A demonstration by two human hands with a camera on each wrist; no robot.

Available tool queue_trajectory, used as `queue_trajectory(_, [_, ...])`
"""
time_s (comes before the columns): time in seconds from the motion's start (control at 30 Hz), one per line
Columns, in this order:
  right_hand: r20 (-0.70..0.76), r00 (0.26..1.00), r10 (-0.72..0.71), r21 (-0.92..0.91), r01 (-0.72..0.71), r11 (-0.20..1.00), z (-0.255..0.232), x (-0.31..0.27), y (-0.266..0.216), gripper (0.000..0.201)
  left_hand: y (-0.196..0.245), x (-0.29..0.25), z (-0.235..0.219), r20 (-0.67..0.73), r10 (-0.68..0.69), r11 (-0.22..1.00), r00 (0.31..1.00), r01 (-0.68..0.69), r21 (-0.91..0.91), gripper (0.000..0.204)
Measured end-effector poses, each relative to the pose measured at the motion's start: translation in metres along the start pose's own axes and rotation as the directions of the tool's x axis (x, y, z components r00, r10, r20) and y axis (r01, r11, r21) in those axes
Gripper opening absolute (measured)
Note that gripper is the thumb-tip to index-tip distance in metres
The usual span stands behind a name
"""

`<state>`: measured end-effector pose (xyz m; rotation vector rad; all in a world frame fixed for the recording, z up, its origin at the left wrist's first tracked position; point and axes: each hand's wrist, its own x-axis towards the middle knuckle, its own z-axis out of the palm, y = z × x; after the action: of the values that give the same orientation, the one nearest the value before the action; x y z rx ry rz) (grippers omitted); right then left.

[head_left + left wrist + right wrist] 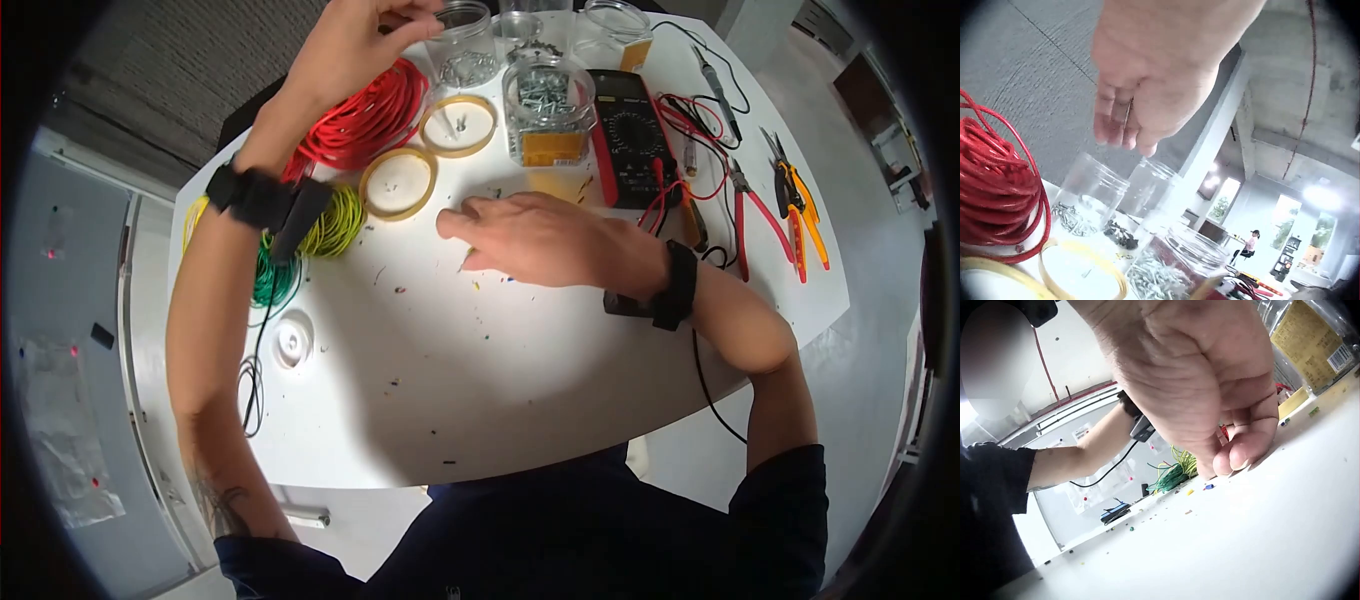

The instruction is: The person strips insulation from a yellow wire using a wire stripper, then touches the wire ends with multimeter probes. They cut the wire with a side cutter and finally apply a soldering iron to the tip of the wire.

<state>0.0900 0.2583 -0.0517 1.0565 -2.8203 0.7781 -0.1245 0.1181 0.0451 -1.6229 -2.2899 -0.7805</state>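
Hands were well apart: left hand [350, 48] hung high at the far side of the white table [480, 400], over or just beside a clear jar [1094, 185] of small metal parts (angle didn't settle which); right hand [540, 240] was down among loose scraps mid-table. Left fingers were bent, thumb near the tips; couldn't tell if anything was pinched. Right fingers curled down and looked to touch the tabletop; couldn't tell if they had a bit between them. Blue bit [1209, 487] and yellow bit [1190, 492] lay just beside the right fingertips, green bit [1132, 529] farther off. 2 yellow rings, a nearer ring [392, 217] and a farther ring [460, 154], lay between the jar and the right hand, small metal pieces inside both. Labelled jar [553, 150] of screws stood beyond the right hand, multimeter [632, 130] to its right, red wire coil [375, 120] left of the clear jar. My read: right hand was working the small bits by fingertip. Best done with wrist low, thumb and 1 finger pad per piece, metal kept separate from coloured scraps, forearms clear of both rings. If the left hand did have a part, centring over the jar mouth before loosening looked safest.
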Motion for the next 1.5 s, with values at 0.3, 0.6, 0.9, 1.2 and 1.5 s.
queue_trajectory(0.3, [-0.1,0.992,-0.073,-0.041,0.069,0.997,0.021,0.0,0.015,0.029,0.13,-0.182,-0.059,0.581,-0.136,0.96,0.802,0.253,-0.124,0.013])
queue_trajectory(0.6, [-0.023,0.999,0.032,0.022,-0.031,0.999,0.008,0.006,0.0,0.03,0.188,-0.275,-0.022,0.708,0.022,0.815,0.706,0.398,-0.421,0.018])
queue_trajectory(0.9, [0.001,0.999,0.049,0.013,-0.049,0.999,0.004,0.009,-0.006,0.032,0.167,-0.255,0.003,0.569,-0.065,0.827,0.82,0.363,-0.429,0.015])
queue_trajectory(1.2, [0.072,0.992,0.102,0.057,-0.106,0.993,-0.011,0.005,-0.021,0.033,0.113,-0.255,-0.048,-0.009,-0.475,0.847,0.88,0.454,-0.276,0.011])
queue_trajectory(1.5, [-0.215,0.976,0.01,0.117,0.015,0.993,-0.087,-0.013,-0.074,0.015,0.063,-0.249,-0.06,-0.323,-0.447,0.882,0.834,0.47,-0.007,0.053])
